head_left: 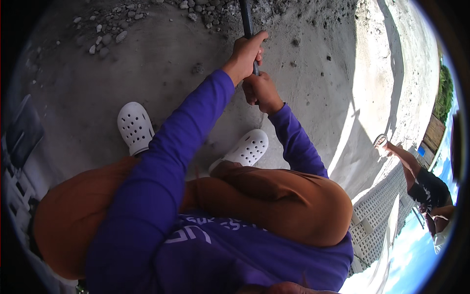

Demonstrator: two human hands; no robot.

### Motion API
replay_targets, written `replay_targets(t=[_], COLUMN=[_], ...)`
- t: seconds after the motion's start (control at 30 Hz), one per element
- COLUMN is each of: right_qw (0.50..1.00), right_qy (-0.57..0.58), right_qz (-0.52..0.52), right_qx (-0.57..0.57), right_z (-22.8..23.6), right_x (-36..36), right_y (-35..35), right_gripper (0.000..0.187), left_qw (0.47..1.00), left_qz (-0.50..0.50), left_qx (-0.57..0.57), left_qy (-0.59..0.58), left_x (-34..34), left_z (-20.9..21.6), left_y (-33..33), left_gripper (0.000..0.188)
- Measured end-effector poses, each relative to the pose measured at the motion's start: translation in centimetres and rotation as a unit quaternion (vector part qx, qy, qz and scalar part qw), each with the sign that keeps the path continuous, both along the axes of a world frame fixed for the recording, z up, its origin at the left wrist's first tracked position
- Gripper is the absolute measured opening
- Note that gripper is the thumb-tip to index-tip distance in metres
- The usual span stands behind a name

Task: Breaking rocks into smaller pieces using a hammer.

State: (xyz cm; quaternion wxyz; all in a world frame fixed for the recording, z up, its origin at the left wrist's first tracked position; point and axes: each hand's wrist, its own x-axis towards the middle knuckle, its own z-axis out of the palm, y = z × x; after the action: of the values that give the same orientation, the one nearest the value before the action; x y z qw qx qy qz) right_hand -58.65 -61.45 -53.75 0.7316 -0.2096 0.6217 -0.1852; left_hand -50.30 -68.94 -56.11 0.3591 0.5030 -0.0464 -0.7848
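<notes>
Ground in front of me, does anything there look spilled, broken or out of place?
Loose grey stones lie scattered over the ground at the upper left and top, which looks untidy, though perhaps normal here. Nothing else stands out; the dark handle shows no visible damage.

Grey ground [83,137]: loose stones [121,36], white clogs [134,122] on it.

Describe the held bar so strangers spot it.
Across the grey ground, follow the purple sleeves to the left hand and right hand. The dark bar runs from their grip to the picture's top edge, long and straight unlike the loose stones.
</notes>
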Motion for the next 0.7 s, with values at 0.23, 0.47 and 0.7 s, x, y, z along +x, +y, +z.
replay_targets(t=[0.23,0.47,0.7], right_qw=[0.998,0.989,0.992], right_qy=[0.045,0.126,-0.102], right_qz=[-0.029,0.046,-0.038], right_qx=[-0.031,-0.055,-0.06], right_z=[-0.3,1.0,1.2], right_x=[-0.8,-2.9,-3.5], right_y=[4.2,0.9,-0.3], right_gripper=[0.026,0.034,0.036], left_qw=[0.999,0.997,0.972], left_qz=[-0.034,-0.029,-0.102], left_qx=[0.003,-0.056,-0.109], left_qy=[-0.018,0.042,0.179], left_x=[-1.0,0.7,3.3], left_z=[0.6,0.3,-0.4], left_y=[3.7,0.0,-0.8], left_gripper=[0.031,0.034,0.03])
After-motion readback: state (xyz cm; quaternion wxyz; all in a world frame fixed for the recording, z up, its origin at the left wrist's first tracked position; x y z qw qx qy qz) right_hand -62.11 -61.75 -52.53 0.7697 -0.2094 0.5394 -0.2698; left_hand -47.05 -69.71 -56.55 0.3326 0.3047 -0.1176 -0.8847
